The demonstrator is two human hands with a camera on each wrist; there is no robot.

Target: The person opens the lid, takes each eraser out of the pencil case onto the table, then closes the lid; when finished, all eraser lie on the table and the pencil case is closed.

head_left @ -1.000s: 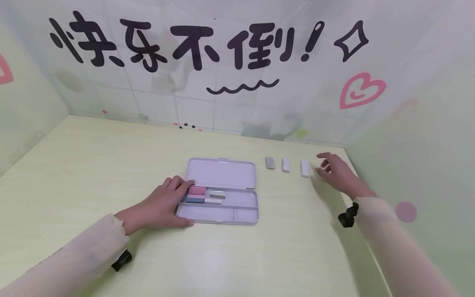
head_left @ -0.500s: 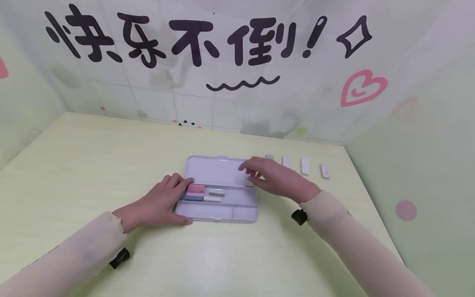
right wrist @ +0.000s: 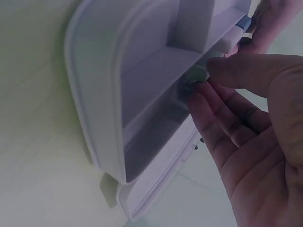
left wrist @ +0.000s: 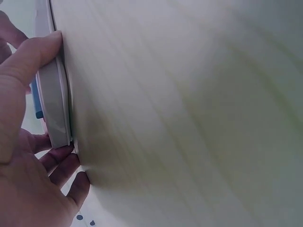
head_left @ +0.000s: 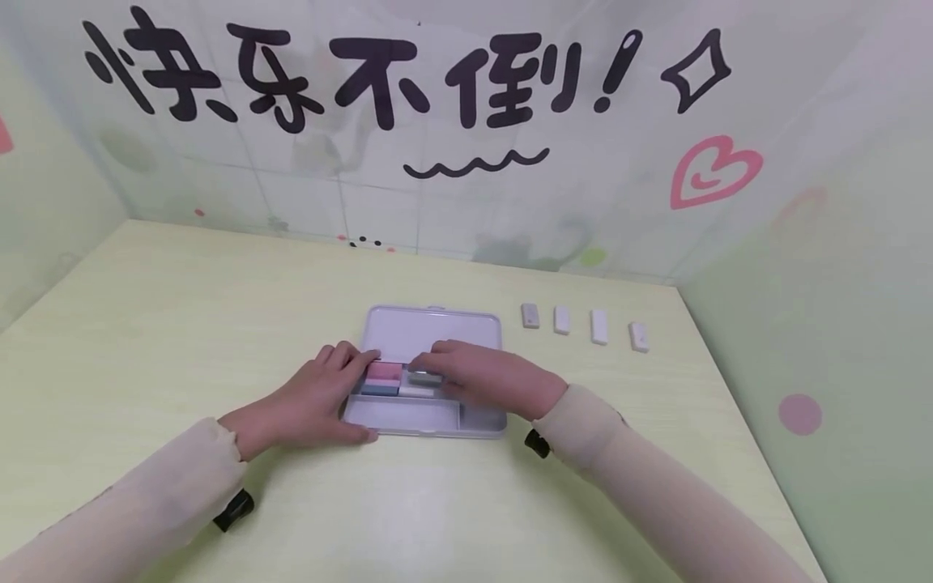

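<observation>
A pale lilac pencil case [head_left: 404, 414] lies opened on the table, its lid [head_left: 430, 332] folded back. My left hand [head_left: 302, 405] grips its left end, thumb at the front edge and fingers behind. Inside the rear compartment lie a pink eraser [head_left: 384, 371], a blue block [head_left: 381, 391] and a white block [head_left: 417, 392]. My right hand [head_left: 499, 376] reaches into that compartment and pinches a small grey-green eraser [head_left: 424, 377] between thumb and fingers. The right wrist view shows the thumb [right wrist: 246, 71] over this greenish piece [right wrist: 199, 71], partly hidden by the fingers.
To the right of the case stands a row of small blocks: a grey eraser [head_left: 530, 316], two white ones [head_left: 561, 320] and another white eraser [head_left: 639, 337]. A printed wall [head_left: 291, 202] closes off the table's back; a green panel [head_left: 816, 340] rises at the right.
My right hand, which set down the rightmost eraser, has moved left across the lid and down into the case onto the grey-green eraser. The left hand stays on the case.
</observation>
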